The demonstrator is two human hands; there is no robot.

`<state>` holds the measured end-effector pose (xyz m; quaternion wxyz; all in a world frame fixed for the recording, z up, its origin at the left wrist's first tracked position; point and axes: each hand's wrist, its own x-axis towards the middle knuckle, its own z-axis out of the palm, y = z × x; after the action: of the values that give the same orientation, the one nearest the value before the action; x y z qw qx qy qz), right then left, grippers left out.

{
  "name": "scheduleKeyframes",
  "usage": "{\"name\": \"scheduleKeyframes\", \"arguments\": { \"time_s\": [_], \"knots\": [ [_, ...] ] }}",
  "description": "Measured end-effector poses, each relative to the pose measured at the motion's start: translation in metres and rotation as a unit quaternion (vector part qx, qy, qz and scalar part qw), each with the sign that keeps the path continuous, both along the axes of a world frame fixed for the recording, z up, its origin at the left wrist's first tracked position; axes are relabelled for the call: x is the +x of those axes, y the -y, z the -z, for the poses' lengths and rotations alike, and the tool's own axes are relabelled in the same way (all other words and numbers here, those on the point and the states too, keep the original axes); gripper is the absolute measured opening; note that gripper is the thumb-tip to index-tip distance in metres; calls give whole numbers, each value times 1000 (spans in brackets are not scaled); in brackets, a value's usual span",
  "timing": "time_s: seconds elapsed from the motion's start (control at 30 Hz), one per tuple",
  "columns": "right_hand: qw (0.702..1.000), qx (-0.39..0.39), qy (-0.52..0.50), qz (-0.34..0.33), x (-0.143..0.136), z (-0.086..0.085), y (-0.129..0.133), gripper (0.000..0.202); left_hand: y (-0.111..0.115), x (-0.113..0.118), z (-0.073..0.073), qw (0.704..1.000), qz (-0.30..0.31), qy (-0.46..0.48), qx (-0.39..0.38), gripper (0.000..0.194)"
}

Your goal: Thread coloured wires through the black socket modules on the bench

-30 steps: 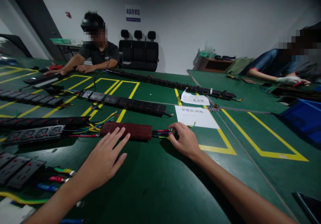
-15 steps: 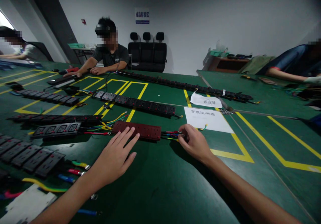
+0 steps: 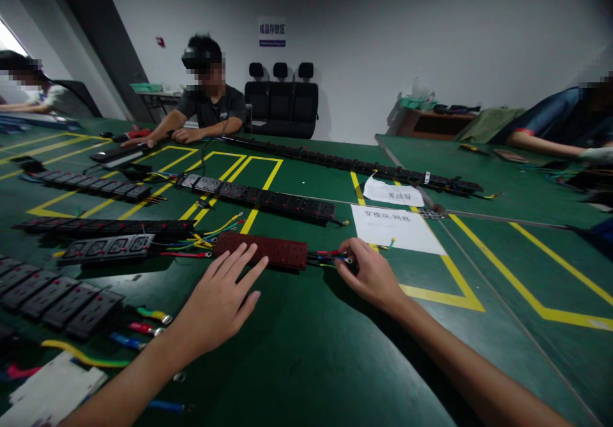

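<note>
A dark red socket strip (image 3: 286,254) lies on the green table, with bundles of coloured wires at both ends. Fingers spread, my left hand (image 3: 218,296) rests over the strip's left half and near edge. At its right end, my right hand (image 3: 371,275) is curled around the loose wires (image 3: 324,258), thumb and forefinger on either side of them. Ring terminals show by those fingertips; the other fingers are partly hidden. To the left of the red strip lies a grey socket strip (image 3: 106,248), close to the left wire bundle (image 3: 204,242).
More black socket strips (image 3: 258,198) lie further back and at the near left (image 3: 57,302). Two paper sheets, one a labelled white sheet (image 3: 397,229), lie beyond my right hand. A white plastic part (image 3: 55,392) sits near my left forearm. A co-worker (image 3: 211,104) sits across the table.
My right hand's thumb and forefinger have shifted slightly left along the wires, a little further apart. My left hand and the red strip have stayed in place.
</note>
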<state>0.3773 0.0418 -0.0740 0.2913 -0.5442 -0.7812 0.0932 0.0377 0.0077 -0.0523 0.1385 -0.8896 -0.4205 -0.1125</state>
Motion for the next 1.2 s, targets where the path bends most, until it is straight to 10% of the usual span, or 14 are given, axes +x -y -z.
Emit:
{"name": "scheduleKeyframes", "arguments": {
  "time_s": [0.27,0.87,1.2],
  "knots": [
    [999,29,39,-16,-3,-3,1,40,1,1,-1,1000,7,17,3,57],
    [973,136,67,-172,-4,-5,5,27,0,2,-4,998,-24,46,37,59],
    [988,48,-43,-137,-2,2,3,44,-4,-2,-6,995,-14,75,58,54]
  ]
}}
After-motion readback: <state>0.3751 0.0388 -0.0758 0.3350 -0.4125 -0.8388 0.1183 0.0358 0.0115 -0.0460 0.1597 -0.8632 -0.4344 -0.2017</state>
